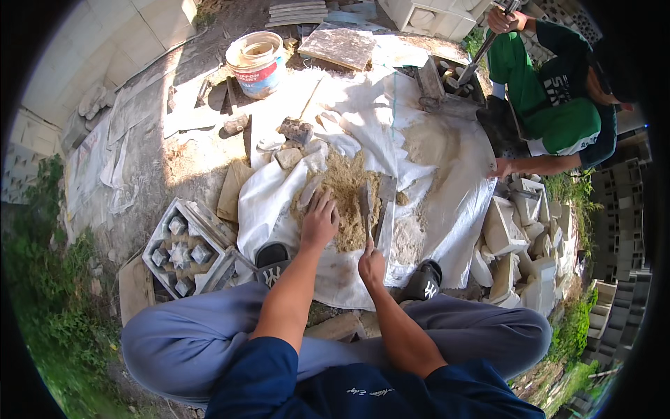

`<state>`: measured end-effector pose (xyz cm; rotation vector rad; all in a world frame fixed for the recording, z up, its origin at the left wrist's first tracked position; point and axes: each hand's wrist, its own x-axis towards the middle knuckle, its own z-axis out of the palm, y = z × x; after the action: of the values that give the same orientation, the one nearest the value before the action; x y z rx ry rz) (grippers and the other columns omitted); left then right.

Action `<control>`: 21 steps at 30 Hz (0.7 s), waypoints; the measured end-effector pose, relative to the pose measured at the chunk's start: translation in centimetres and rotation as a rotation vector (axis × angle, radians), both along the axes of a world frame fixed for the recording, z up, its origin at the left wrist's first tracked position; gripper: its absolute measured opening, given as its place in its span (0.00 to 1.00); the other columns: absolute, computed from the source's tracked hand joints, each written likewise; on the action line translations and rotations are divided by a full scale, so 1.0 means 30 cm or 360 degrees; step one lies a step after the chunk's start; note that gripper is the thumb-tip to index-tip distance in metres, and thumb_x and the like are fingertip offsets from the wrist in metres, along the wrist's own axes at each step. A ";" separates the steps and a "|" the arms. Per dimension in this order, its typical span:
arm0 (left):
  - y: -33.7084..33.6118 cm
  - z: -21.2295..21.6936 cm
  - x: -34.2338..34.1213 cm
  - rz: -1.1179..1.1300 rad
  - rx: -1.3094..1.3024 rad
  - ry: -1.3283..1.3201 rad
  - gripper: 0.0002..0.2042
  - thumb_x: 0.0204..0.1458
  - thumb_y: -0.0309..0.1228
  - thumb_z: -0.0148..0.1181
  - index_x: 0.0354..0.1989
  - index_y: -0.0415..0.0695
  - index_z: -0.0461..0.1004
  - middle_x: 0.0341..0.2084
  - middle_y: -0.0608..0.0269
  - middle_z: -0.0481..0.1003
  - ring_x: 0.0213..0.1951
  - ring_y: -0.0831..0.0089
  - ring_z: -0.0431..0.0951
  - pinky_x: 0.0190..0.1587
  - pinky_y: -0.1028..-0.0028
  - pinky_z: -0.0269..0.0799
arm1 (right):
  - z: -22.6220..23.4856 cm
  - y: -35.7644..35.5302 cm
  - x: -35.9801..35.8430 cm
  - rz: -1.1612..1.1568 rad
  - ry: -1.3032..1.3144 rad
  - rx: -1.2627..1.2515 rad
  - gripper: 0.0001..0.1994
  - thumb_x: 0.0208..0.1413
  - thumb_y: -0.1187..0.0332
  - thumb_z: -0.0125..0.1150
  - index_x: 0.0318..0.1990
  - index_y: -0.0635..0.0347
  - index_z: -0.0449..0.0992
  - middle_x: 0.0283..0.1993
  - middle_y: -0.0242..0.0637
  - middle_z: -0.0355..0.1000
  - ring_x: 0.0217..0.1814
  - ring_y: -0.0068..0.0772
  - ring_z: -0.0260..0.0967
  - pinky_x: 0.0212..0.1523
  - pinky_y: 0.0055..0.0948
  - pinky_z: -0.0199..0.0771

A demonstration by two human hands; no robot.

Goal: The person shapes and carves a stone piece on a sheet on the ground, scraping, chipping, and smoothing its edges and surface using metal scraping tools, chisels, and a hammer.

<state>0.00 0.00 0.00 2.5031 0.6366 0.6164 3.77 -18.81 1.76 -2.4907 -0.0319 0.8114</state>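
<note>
A heap of damp brown sand mix [347, 222] lies on a white woven sheet [269, 199] in front of me. My right hand [371, 265] grips the handle of a trowel [365, 199], its blade pointing away from me over the heap's right side. At the heap's left side, the bent fingers of my left hand [321, 218] close on a flat grey piece [309, 191]; its kind cannot be made out. Close to the right of the trowel stands a narrow grey board or mould side [384, 209], partly buried in the mix.
A geometric mould [180, 253] with a star pattern sits at the left. Rubble stones [287, 157] lie beyond the heap, and a paint bucket [256, 64] stands farther back. Broken concrete blocks [504, 227] are piled at right. A co-worker in green trousers [558, 119] crouches far right, holding a long tool.
</note>
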 end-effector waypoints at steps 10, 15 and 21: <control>-0.015 0.021 0.007 0.0036 0.0055 -0.0118 0.12 0.53 0.26 0.56 0.44 0.37 0.76 0.60 0.49 0.70 0.61 0.45 0.70 0.60 0.58 0.71 | 0.065 0.014 -0.036 -0.0046 -0.0369 0.0273 0.35 0.71 0.46 0.30 0.33 0.71 0.75 0.30 0.67 0.72 0.37 0.73 0.69 0.37 0.60 0.62; -0.019 0.036 0.011 0.0054 0.0063 -0.0064 0.12 0.53 0.26 0.56 0.45 0.37 0.76 0.60 0.48 0.70 0.60 0.45 0.70 0.59 0.58 0.71 | 0.023 -0.009 -0.017 -0.0060 -0.0033 0.0059 0.36 0.70 0.44 0.33 0.34 0.72 0.78 0.36 0.69 0.74 0.44 0.73 0.71 0.45 0.58 0.68; 0.000 0.015 -0.002 0.0070 0.0078 -0.0103 0.12 0.53 0.26 0.56 0.45 0.36 0.77 0.60 0.47 0.70 0.60 0.44 0.70 0.60 0.58 0.71 | 0.117 0.054 0.017 -0.0122 -0.0385 0.0598 0.27 0.71 0.51 0.39 0.30 0.67 0.71 0.26 0.62 0.68 0.29 0.68 0.63 0.30 0.54 0.58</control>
<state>-0.06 0.00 0.44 2.5093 0.6615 0.7343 4.28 -17.19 5.27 -2.2016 -0.1575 0.4222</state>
